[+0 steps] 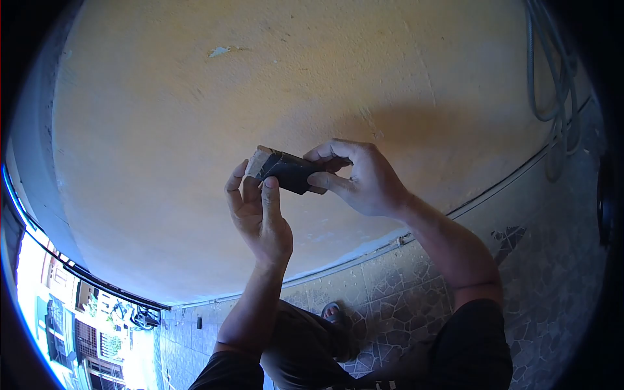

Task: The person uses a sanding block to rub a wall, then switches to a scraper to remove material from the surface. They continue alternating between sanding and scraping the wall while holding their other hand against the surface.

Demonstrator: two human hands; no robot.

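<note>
Because the dark sheet [292, 172] is folded around a pale block [260, 161], both hands are clamped on the bundle, seemingly so that the wrap sits tight against its faces. It is held up in front of the yellowish wall [182, 123], tilted slightly down toward the right. The left hand [261, 224] takes it from below, its thumb pressed on the lower edge of the sheet and its fingers behind the bare pale end; that looks like a steadying grip, keeping the block from twisting or slipping out. The right hand [370, 182] pinches the other end between thumb and fingers, which probably holds the loose edges of the sheet down. Those right fingers cover part of that end, so I cannot tell how the sheet closes there. As for the surroundings, looped hoses [534, 78] hang against the wall at the upper right, well apart from the hands, and a chipped spot [220, 51] shows higher on the wall. Below, the tiled floor [396, 305] carries a sandalled foot [333, 312] near the base of the wall, with a small dark object [199, 322] farther left. The person's forearms and legs hide some of the floor.
</note>
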